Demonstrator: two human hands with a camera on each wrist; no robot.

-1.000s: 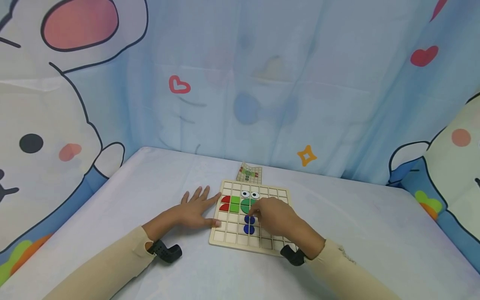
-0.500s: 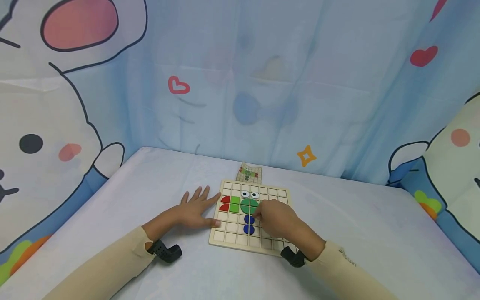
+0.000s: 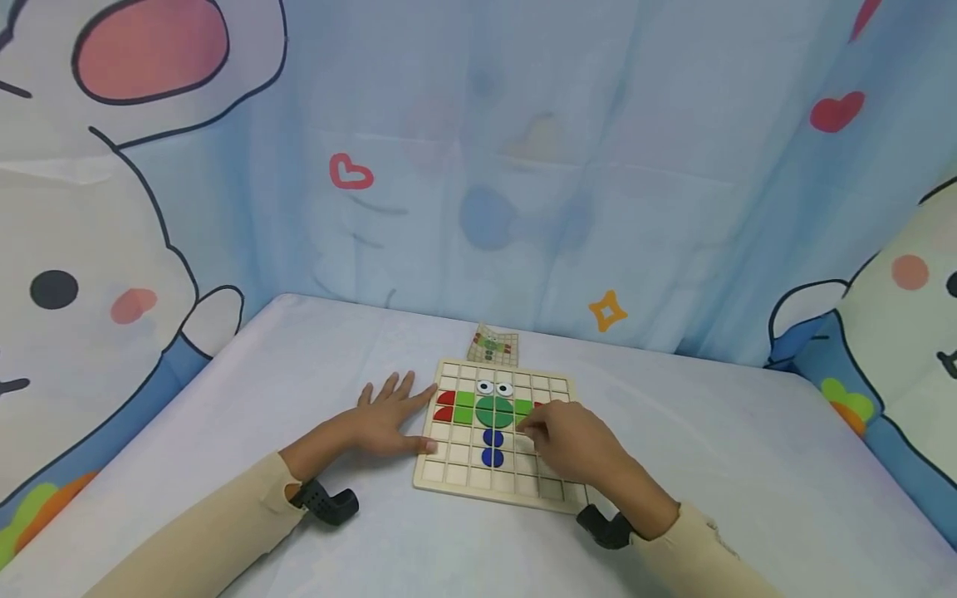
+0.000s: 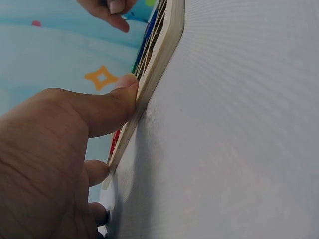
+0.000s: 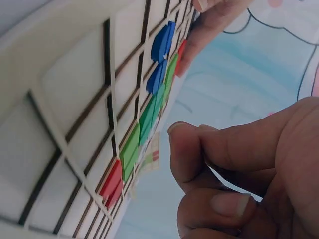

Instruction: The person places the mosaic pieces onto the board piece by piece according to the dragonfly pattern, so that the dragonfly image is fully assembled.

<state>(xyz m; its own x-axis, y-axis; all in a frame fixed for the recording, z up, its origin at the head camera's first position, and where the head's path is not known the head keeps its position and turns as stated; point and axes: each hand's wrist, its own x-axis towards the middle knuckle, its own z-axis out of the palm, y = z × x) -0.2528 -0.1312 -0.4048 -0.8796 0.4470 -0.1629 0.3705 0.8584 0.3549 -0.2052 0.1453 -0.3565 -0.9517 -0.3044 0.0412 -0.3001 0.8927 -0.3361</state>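
My left hand (image 3: pixel 381 428) lies with fingers spread at the left edge of a wooden grid board (image 3: pixel 449 476); in the left wrist view its thumb presses the board's side. Above the right part of the board is my right hand (image 3: pixel 576 436), fingers curled and thumb against forefinger. Nothing shows between them in the right wrist view, where the fingertips are apart from the board. On the grid sit red pieces (image 3: pixel 445 405), light green squares (image 3: pixel 463 407), a dark green round (image 3: pixel 494 413), eye pieces (image 3: pixel 495 388) and blue pieces (image 3: pixel 493 448). Red pieces (image 5: pixel 112 185) at the right are partly hidden in the head view.
A small pattern card (image 3: pixel 493 345) with a matching coloured figure lies behind the board. The white tablecloth (image 3: pixel 359 548) spreads around it. A blue printed curtain (image 3: pixel 419 249) hangs at the back. Each wrist bears a black camera.
My right hand has moved right, from beside the blue pieces and the dark green round, uncovering light green squares and part of a red piece. My left hand stays on the board's edge.
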